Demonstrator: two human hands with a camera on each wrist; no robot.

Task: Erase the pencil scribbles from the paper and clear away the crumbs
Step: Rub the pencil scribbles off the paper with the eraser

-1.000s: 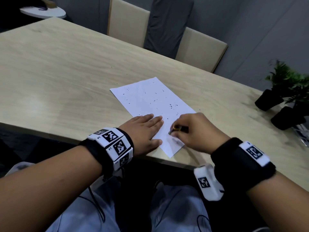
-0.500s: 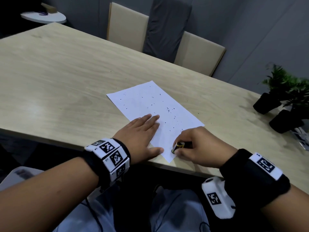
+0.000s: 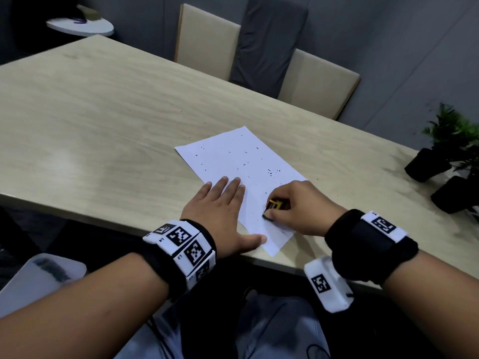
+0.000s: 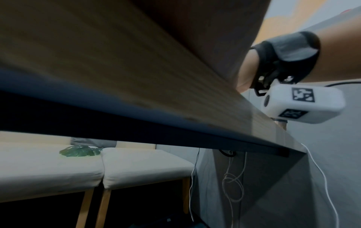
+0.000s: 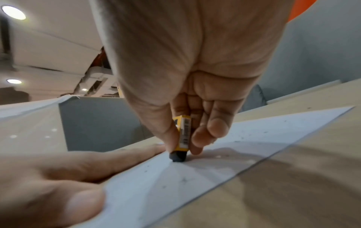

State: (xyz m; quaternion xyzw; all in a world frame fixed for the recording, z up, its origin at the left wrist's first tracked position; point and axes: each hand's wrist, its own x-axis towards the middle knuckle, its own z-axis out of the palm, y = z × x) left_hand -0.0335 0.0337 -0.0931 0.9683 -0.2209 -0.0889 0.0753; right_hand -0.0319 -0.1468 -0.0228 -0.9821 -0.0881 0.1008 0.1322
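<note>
A: Left hand (image 3: 225,212)?
B: Flat, palm down, fingers straight and close together, thumb spread toward the body. Forearm reaches in from lower left, marker band on the wrist.

A: Right hand (image 3: 302,207)?
B: Fingers curled, thumb (image 5: 166,134) and fingertips (image 5: 201,138) pinching a small eraser (image 5: 181,138), its dark tip pressed down. Black wrist strap, forearm from lower right.

The setting is an office meeting room. A long wood-grain table (image 3: 108,104) fills the frame centre, with beige upholstered chairs (image 3: 207,40) against a grey wall (image 3: 388,35) at upper centre. Small potted plants (image 3: 448,151) stand at right; recessed ceiling lights (image 5: 13,12) show upper left in the right-wrist view.
</note>
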